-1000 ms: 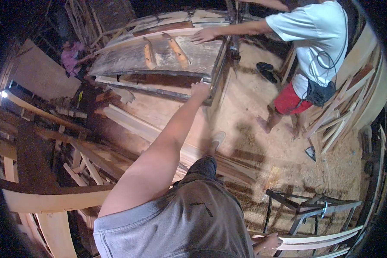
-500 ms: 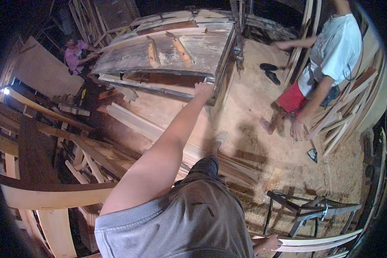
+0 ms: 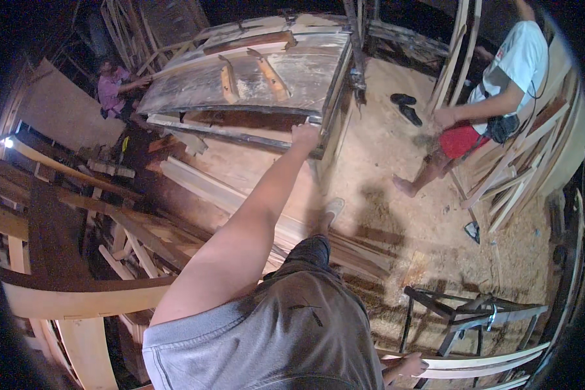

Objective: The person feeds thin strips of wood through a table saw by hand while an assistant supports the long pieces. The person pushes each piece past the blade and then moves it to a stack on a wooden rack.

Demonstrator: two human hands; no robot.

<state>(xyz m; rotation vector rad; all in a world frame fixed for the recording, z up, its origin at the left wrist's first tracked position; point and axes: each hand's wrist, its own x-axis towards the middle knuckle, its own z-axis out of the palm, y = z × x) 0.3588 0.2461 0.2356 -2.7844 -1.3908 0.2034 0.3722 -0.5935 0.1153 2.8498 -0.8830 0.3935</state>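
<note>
My left hand (image 3: 305, 136) is closed at the near right corner of a dark-framed workbench (image 3: 292, 63), with a small pale piece just beyond the fingers that I cannot make out. The arm reaches out straight. Low at the right, my right hand (image 3: 411, 366) is closed round the end of long, pale, slightly curved wooden strips (image 3: 481, 369). Its fingers are partly hidden. Two shaped wooden pieces (image 3: 270, 78) lie on the dusty bench top, with a long pale board (image 3: 240, 54) and a darker plank (image 3: 250, 42) behind them.
Right of the bench, a person in a white shirt (image 3: 523, 55) stands by leaning boards (image 3: 533, 156). Another in pink (image 3: 112, 88) is at the bench's far left. Sandals (image 3: 406, 109) and sawdust cover parts of the floor. A metal stand (image 3: 465, 315) is nearer; timber frames (image 3: 84, 296) stand left.
The person in white has come more upright, bringing an outstretched arm in and raising the lower hand from near the floor. My two hands have hardly moved.
</note>
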